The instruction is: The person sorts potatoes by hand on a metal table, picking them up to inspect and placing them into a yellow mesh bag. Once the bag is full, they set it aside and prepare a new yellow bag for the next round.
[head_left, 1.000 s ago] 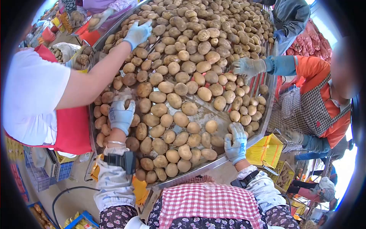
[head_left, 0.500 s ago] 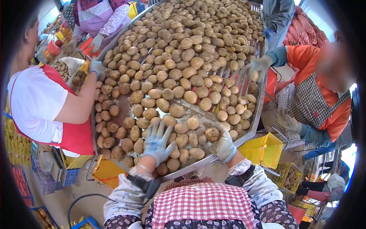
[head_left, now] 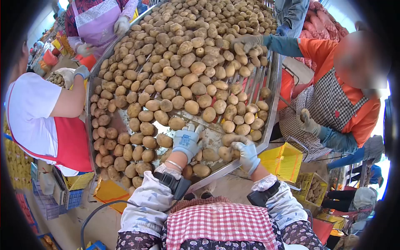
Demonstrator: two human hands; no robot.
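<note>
My left hand [head_left: 187, 141], in a light blue and white glove, reaches onto the metal sorting table [head_left: 204, 127] with its fingers apart among potatoes. A potato [head_left: 176, 123] lies just beyond its fingers. Near the table's front right edge is my right hand [head_left: 247, 155], in a similar stained glove. Its fingers bend over toward a potato [head_left: 225, 153]; the fingertips are blurred against the potatoes, so a grip cannot be made out. Another potato [head_left: 201, 170] sits between the hands by the front rim. A large heap of potatoes [head_left: 183, 50] covers the far part of the table.
People stand around the table: one in a red apron [head_left: 73, 141] at left, one in purple [head_left: 98, 25] at back left, one in orange [head_left: 333, 91] at right. A yellow bin [head_left: 281, 162] adjoins the right edge; an orange bin [head_left: 110, 193] is at front left.
My left hand has moved right and farther onto the table. My right hand's fingers have bent inward. Potatoes near the front have shifted. The person in orange now reaches farther over the heap.
</note>
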